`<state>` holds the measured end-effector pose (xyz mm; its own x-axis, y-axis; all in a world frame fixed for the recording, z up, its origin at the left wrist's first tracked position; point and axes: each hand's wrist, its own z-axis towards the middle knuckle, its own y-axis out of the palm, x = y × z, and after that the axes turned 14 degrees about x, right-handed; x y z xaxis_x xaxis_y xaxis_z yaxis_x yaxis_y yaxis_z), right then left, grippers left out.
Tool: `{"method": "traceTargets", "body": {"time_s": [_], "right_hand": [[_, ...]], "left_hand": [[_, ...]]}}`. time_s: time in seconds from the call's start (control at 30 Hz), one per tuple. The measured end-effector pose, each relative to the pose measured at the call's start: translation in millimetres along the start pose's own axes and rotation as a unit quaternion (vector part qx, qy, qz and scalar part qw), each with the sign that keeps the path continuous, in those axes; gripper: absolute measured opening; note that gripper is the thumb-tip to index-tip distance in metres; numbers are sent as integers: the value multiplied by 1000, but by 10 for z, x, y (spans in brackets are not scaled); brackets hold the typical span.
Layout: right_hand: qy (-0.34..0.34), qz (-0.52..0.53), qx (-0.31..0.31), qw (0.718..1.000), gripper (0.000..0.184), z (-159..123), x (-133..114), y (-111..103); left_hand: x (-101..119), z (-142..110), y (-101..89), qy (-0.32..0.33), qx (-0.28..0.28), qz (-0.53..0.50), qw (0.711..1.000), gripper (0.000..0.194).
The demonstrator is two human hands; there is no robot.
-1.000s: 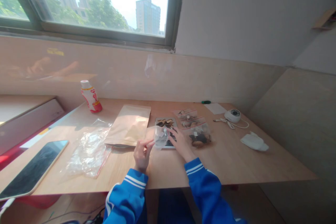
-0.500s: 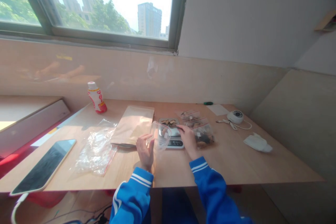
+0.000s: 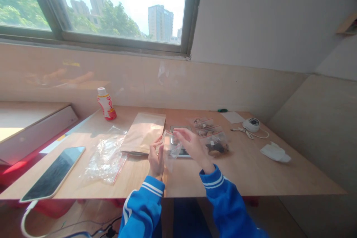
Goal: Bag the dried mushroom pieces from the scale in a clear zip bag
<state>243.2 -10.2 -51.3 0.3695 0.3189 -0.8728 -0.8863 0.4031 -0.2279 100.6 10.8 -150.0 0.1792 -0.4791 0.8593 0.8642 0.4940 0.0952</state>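
Observation:
My left hand (image 3: 156, 157) is closed on the side of a clear zip bag (image 3: 172, 150), which is held upright in front of the scale. My right hand (image 3: 190, 144) is at the mouth of this bag, fingers bent together; whatever they hold is hidden. Beneath my right hand lies a small digital scale (image 3: 184, 152), mostly covered by the hand and the bag. Just right of it are several filled zip bags (image 3: 216, 147) with dark brown dried pieces inside. A brown paper pouch (image 3: 145, 132) lies flat beside my left hand.
On the left are crumpled clear plastic bags (image 3: 104, 160), a phone (image 3: 54, 173) with a cable, and a red-and-white bottle (image 3: 106, 104). On the right stand a white camera (image 3: 251, 124), a crumpled white tissue (image 3: 275, 152), white paper (image 3: 232, 117) and a green-handled tool (image 3: 222, 111).
My right hand has moved left from the scale's pan to the bag's mouth. Brown pieces seen on the pan before are out of sight now. My left hand has closed more around the bag.

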Motion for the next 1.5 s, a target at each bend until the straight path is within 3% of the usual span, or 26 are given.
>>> {"method": "traceTargets", "body": {"time_s": [0.1, 0.13, 0.27, 0.33, 0.43, 0.67, 0.83, 1.0, 1.07, 1.17, 1.23, 1.3, 1.4, 1.5], "right_hand": [[-38, -60, 76, 995, 29, 128, 324, -3], [-50, -101, 72, 991, 28, 165, 432, 4], [-119, -202, -44, 971, 35, 216, 727, 102], [-153, -248, -83, 953, 40, 195, 784, 174], [-165, -307, -94, 933, 39, 146, 818, 247], [-137, -267, -19, 954, 13, 27, 876, 122], [-115, -223, 30, 968, 13, 74, 760, -23], [-77, -127, 144, 978, 25, 118, 375, -125], [-83, -104, 108, 985, 25, 86, 171, -142], [-94, -97, -16, 991, 24, 25, -59, -111], [-84, -81, -38, 992, 30, 13, -93, -63], [-77, -61, 1, 995, 33, 44, -7, -11], [-98, -71, 89, 989, 34, 151, 309, 56], [-130, -157, 96, 974, 33, 257, 699, 128]], "left_hand": [[-22, -7, -1, -13, 18, -16, 1000, 29], [-34, -7, -2, -12, 27, -20, 999, 28], [-63, 5, 5, 7, 59, -32, 998, 29], [-60, 17, 14, 13, 69, -29, 997, 30], [-53, 31, 22, 7, 73, -19, 997, 32], [-90, 17, 30, -27, 49, 0, 998, 30], [-99, 18, 42, 14, 42, -5, 999, 27], [-121, 9, 48, 56, -15, 2, 998, 27], [-145, -4, 53, 60, -32, -1, 998, 25], [-177, -18, 55, 67, -31, -12, 997, 24], [-183, -18, 50, 75, -26, -18, 997, 24], [-177, -12, 43, 79, -22, -21, 996, 24], [-156, -1, 34, 81, -17, -26, 996, 24], [-138, 6, 33, 94, -7, -27, 995, 24]]}}
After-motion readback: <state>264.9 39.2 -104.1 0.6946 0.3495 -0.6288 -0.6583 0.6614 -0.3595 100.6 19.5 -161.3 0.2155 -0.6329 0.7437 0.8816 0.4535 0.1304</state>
